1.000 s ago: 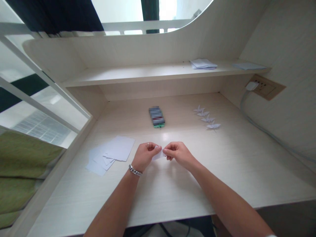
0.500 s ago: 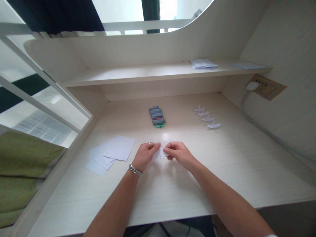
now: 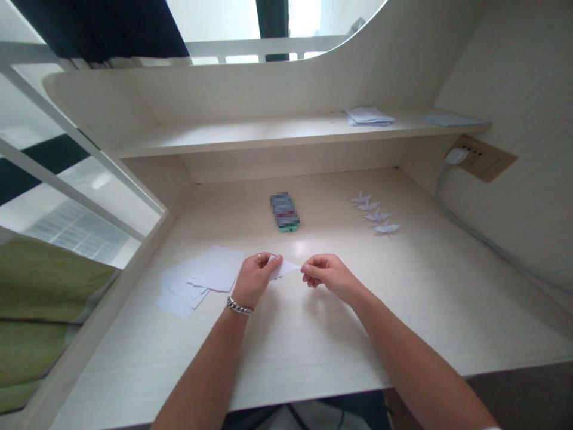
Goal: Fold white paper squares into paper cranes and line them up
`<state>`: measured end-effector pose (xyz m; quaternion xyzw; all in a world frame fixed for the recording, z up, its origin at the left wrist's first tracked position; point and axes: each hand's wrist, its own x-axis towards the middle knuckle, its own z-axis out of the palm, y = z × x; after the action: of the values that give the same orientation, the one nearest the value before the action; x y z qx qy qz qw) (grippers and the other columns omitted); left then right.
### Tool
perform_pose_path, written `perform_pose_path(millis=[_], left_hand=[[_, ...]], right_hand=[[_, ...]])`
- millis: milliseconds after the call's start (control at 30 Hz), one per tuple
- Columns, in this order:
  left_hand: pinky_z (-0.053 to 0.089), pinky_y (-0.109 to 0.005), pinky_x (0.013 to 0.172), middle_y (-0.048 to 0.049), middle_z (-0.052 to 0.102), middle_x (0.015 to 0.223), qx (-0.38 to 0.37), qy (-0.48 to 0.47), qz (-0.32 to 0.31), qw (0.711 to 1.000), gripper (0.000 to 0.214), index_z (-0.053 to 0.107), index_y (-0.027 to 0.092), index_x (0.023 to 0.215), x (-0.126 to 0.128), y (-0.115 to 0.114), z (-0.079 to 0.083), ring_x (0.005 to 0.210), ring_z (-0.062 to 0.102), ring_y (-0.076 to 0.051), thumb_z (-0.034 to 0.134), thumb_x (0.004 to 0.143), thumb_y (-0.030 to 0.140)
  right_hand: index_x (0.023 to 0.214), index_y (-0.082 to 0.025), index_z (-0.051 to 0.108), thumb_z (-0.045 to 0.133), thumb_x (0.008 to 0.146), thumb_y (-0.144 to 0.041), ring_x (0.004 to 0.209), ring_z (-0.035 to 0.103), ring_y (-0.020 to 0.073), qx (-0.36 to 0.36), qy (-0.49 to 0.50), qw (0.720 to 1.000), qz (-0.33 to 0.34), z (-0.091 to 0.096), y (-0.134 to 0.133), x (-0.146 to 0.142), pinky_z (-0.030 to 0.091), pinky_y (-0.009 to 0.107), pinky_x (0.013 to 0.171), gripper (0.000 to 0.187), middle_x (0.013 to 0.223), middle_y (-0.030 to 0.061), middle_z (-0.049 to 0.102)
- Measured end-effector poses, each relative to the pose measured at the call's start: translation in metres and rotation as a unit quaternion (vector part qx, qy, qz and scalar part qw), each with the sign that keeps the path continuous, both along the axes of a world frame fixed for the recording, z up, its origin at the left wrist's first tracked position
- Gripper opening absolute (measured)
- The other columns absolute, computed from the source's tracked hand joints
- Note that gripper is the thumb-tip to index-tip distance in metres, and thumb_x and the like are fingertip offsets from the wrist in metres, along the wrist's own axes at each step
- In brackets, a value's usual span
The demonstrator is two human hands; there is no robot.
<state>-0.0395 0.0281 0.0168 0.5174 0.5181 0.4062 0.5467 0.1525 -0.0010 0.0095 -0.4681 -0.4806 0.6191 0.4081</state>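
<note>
A small folded piece of white paper (image 3: 286, 269) is held over the desk, its pointed end toward the right. My left hand (image 3: 256, 278) is closed on its left part, thumb on top. With thumb and finger together, my right hand (image 3: 326, 274) pinches the pointed tip. Left of my left hand lie loose white paper sheets (image 3: 219, 267), overlapping one another. Several white origami cranes (image 3: 376, 216) stand in a slanting row at the back right of the desk.
A phone-like object (image 3: 285, 212), blurred out, lies on the desk (image 3: 331, 358) beyond my hands. The shelf (image 3: 233, 134) above carries a paper stack (image 3: 369, 116) and a flat sheet (image 3: 452, 120). A cable (image 3: 487, 242) runs from the wall socket (image 3: 486, 158) down the right side.
My left hand has shifted left, away from my right hand. The folded paper between them now shows as a point stretching to the right.
</note>
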Motion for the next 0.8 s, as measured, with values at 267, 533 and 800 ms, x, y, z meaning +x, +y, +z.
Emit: perform_pose_path(millis=[267, 533, 800], left_hand=[[0.036, -0.022, 0.049, 0.0008, 0.059, 0.055, 0.011, 0.012, -0.011, 1.000, 0.027, 0.065, 0.013, 0.063, 0.003, -0.004, 0.004, 0.051, 0.049, -0.010, 0.072, 0.068, 0.039], [0.035, -0.023, 0.050, -0.0006, 0.061, 0.056, 0.008, 0.034, -0.035, 0.999, 0.030, 0.067, 0.013, 0.064, 0.009, -0.008, 0.005, 0.052, 0.049, -0.011, 0.072, 0.068, 0.042], [0.032, -0.024, 0.048, -0.0005, 0.059, 0.053, 0.027, 0.066, -0.069, 0.995, 0.038, 0.067, 0.013, 0.060, 0.014, -0.009, -0.004, 0.050, 0.046, -0.011, 0.067, 0.072, 0.049]], right_hand=[[0.069, -0.014, 0.064, 0.062, 0.078, -0.050, 0.055, 0.056, 0.0110, 0.022, -0.010, 1.000, -0.005, -0.001, -0.002, -0.007, 0.044, 0.025, 0.055, 0.037, 0.066, 0.0040, 0.065], [0.067, -0.015, 0.063, 0.069, 0.073, -0.046, 0.053, 0.055, 0.0113, 0.028, -0.033, 0.999, 0.025, -0.005, -0.002, -0.005, 0.043, 0.025, 0.053, 0.032, 0.061, 0.0025, 0.063], [0.064, -0.017, 0.056, 0.067, 0.074, -0.048, 0.046, 0.050, 0.0093, 0.048, 0.000, 0.999, 0.007, -0.013, -0.001, -0.013, 0.037, 0.023, 0.046, 0.035, 0.056, -0.0007, 0.058]])
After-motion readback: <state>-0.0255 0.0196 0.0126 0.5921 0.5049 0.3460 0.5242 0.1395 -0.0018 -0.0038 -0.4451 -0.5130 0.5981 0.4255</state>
